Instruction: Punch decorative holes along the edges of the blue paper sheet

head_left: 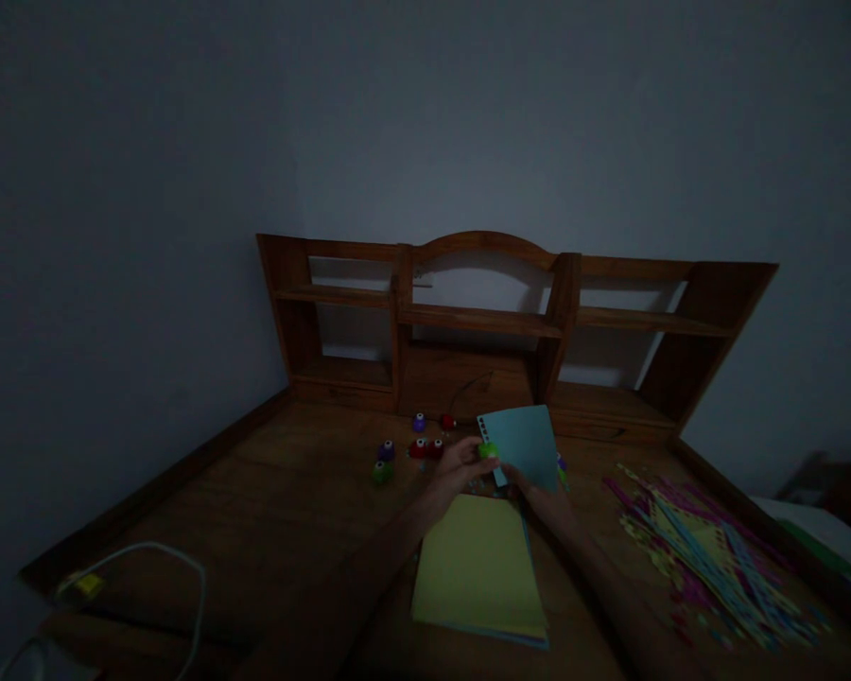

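Blue paper [531, 437], a thin, smooth sheet with a row of small cut holes down its left edge, stands tilted above the counter [269, 511], between the hands and the shelf [477, 322]. Of the hands, the left [458, 463] has its fingers curled around a rounded, glossy green punch [488, 451] at the sheet's left edge, while the right [531, 487] is bent round the sheet's lower edge, thumb and fingers nearly together; the dim light hides the exact fingertip contact. Below them lies a flat stack of matt yellow paper [478, 558], with blue edges peeping out underneath. To the left sit more bulbous punches with round white eyes: red [436, 448], purple [387, 451] and another green one [382, 471]. On the right, thin paper strips [709, 558] in pink, yellow and blue make a loose, tangled heap, some perforated. Brown wood with visible grain forms the counter and the shelf, whose middle top curves in an arch. A slim white cable [202, 586] loops near the left corner
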`<state>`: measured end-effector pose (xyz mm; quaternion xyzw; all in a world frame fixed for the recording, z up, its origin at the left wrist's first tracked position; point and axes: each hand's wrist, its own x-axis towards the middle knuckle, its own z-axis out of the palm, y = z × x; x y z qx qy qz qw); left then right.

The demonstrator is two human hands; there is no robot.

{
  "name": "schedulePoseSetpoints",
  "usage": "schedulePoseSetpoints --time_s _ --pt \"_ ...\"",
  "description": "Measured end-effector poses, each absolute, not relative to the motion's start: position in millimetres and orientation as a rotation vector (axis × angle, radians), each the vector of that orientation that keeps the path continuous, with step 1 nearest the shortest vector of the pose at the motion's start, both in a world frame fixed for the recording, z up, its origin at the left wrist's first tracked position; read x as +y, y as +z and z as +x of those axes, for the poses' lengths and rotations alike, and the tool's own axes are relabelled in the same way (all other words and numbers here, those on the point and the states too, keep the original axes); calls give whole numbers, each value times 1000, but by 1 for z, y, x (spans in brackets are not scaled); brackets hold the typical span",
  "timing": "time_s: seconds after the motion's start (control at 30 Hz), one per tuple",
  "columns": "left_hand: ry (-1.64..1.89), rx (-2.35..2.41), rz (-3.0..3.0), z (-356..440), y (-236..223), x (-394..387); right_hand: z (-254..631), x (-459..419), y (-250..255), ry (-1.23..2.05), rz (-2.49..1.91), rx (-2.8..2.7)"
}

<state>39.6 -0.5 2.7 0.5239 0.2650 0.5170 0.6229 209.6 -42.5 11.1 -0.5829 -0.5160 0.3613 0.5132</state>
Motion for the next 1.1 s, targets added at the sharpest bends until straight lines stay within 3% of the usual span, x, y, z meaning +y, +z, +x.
schedulePoseSetpoints --time_s 1.1 --pt "1159 631 1225 39 6 -5 211 -40 6 901 -1398 -1253"
